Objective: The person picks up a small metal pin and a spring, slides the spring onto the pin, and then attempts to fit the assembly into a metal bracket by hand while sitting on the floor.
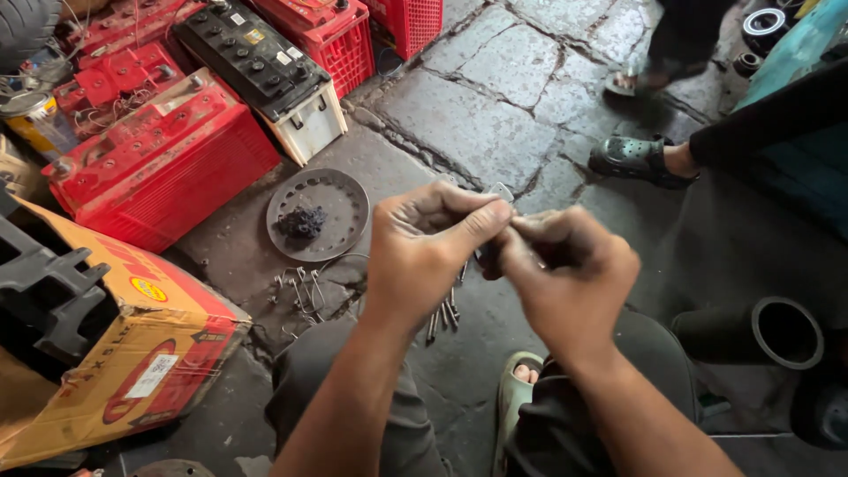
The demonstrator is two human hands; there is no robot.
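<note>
My left hand (pixel 422 247) and my right hand (pixel 565 274) meet in front of me, fingers pinched together around a small metal piece (pixel 501 191) whose pale end shows above my left thumb. Both hands grip it; its full shape is hidden by my fingers. Below my hands, several long bolts (pixel 444 314) lie on the stone floor. My knees and a green sandal (pixel 512 397) show at the bottom.
A round perforated metal disc (pixel 340 190) with a dark clump lies on the floor to the left. Red batteries (pixel 159 150), a black-topped battery (pixel 256 62) and a cardboard box (pixel 132 353) stand left. Another person's sandalled foot (pixel 636 159) is at upper right; a black pipe (pixel 777 331) lies right.
</note>
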